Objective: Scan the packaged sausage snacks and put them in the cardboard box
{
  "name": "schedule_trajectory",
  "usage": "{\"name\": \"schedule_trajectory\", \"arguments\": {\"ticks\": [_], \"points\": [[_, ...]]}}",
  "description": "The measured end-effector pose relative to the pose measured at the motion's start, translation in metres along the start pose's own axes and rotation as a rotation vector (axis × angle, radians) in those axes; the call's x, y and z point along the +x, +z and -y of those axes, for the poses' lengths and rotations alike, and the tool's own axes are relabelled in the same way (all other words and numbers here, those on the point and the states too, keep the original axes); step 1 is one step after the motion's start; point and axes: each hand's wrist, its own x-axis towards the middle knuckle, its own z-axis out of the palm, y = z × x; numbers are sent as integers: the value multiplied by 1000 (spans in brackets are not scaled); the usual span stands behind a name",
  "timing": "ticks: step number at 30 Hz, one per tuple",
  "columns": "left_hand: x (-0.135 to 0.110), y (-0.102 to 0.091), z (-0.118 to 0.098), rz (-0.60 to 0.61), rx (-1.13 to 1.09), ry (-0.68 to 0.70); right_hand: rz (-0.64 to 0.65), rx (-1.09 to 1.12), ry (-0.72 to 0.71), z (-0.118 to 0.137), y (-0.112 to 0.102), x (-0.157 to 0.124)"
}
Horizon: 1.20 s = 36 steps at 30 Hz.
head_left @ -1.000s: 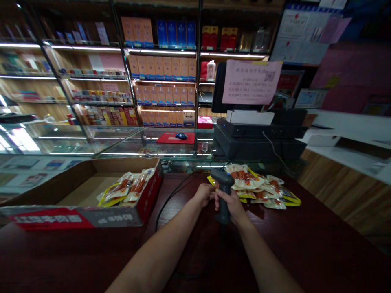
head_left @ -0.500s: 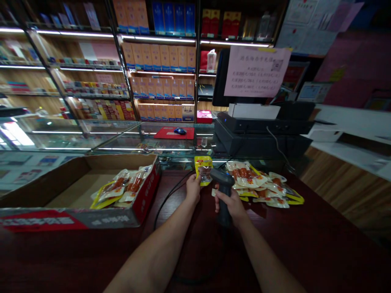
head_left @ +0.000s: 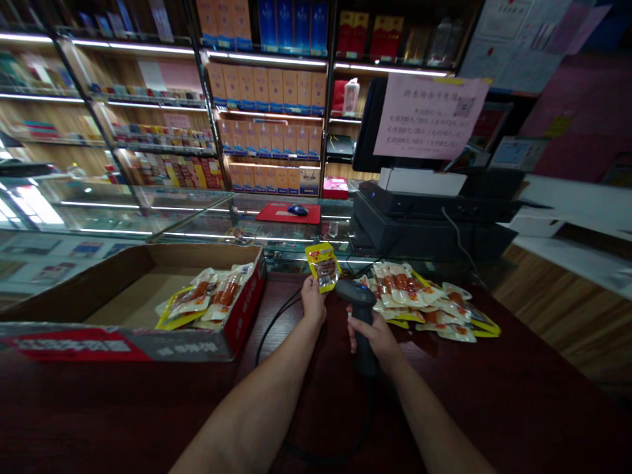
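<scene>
My left hand pinches a small yellow snack packet and holds it upright over the dark red counter. My right hand is wrapped round the handle of a black barcode scanner, whose head sits just right of and below the packet. A black cable runs from the scanner across the counter. Behind the scanner lies a pile of several similar sausage packets.
An open cardboard box with several packets inside stands at the left. A black till with a screen and a pink notice stands behind the pile. Glass display cases and stocked shelves fill the back.
My left hand has lifted the yellow packet from beside the pile up in front of the scanner's head and tilted it slightly. My right hand keeps its grip on the scanner.
</scene>
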Motion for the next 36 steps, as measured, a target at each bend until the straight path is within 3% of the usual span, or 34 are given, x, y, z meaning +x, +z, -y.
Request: {"name": "schedule_trajectory", "arguments": {"ticks": [12,19,28,32,36], "points": [[7,0,8,-50,14,-4,7,29,-3,2,3,-1],[4,-2,7,0,-25,26,-5,16,8,1,2,0],[2,0,1,-102,-89,-28,3,25,13,2,6,-2],[-1,4,-16,-122,-44,-69,-9,96,10,7,14,-4],[-3,4,-57,-78,-40,-28,23,134,4,19,28,-5]]}}
